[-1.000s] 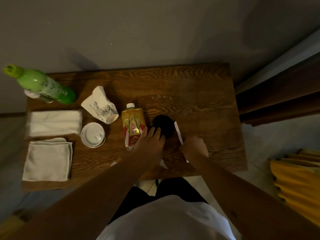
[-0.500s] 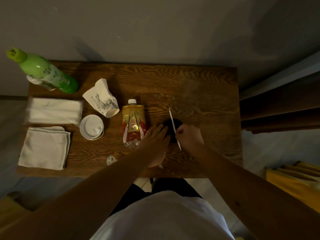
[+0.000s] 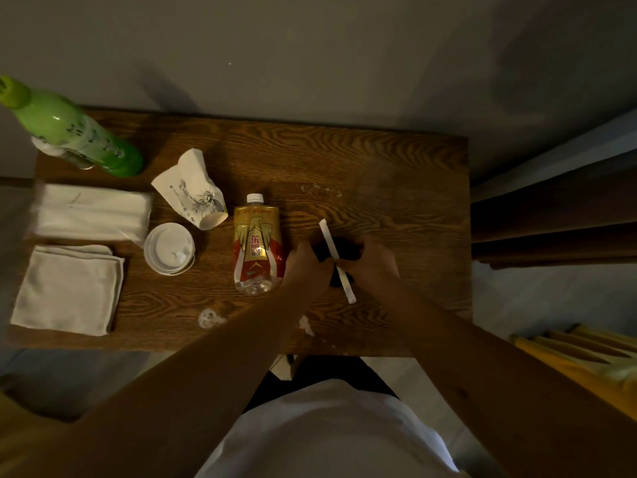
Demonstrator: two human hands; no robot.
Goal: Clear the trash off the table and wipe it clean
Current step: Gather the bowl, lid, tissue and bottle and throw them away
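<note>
Here: two bottles (image 3: pixel 258 246) (image 3: pixel 69 132), one cup (image 3: pixel 193 191), two cloths (image 3: pixel 69 288) (image 3: pixel 91 213).

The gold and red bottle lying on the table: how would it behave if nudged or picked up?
The gold and red bottle lies on its side, so it may roll. Its clear base looks empty and the body flattened, so it is probably light and easily dented.

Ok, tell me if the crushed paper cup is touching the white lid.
Apart. The head view shows a strip of bare wood between the crushed paper cup and the white lid.
</note>
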